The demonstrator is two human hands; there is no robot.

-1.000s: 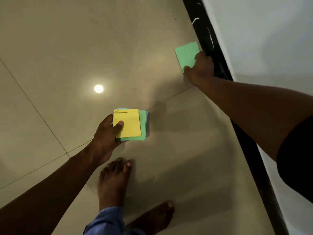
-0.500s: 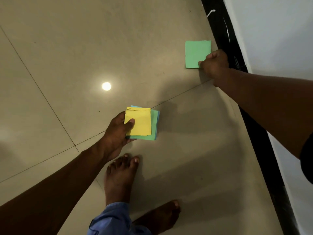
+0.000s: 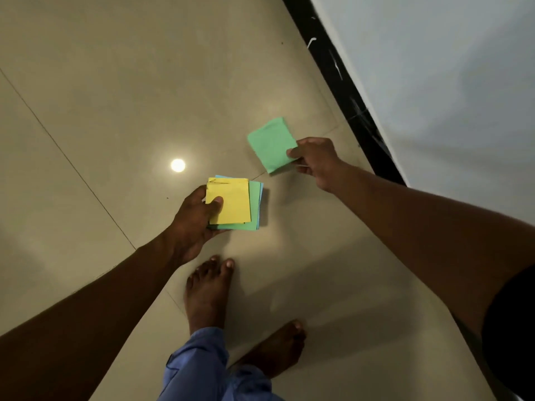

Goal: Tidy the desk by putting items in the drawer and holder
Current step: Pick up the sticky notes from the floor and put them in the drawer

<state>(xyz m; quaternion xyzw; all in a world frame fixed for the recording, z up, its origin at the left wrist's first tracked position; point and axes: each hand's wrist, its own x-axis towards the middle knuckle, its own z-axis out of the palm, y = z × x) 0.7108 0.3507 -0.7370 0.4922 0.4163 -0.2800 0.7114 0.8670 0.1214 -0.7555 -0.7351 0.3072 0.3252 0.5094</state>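
My left hand [image 3: 194, 218] grips a small stack of paper squares [image 3: 234, 205], yellow on top with green and blue sheets under it, thumb pressed on the yellow sheet. The stack is held above the floor at the middle of the view. My right hand [image 3: 317, 162] pinches one corner of a single green paper square [image 3: 270, 144], lifted off the floor just up and to the right of the stack. No desk, drawer or holder is in view.
Beige glossy floor tiles [image 3: 115, 96] fill the view, with a ceiling light's reflection [image 3: 177, 165]. A black skirting strip [image 3: 344, 91] and a pale wall [image 3: 434, 82] run along the right. My bare feet [image 3: 207, 293] stand below the hands.
My right hand has picked the green square up from beside the skirting and brought it back toward the stack. My left hand still holds the stack in about the same place.
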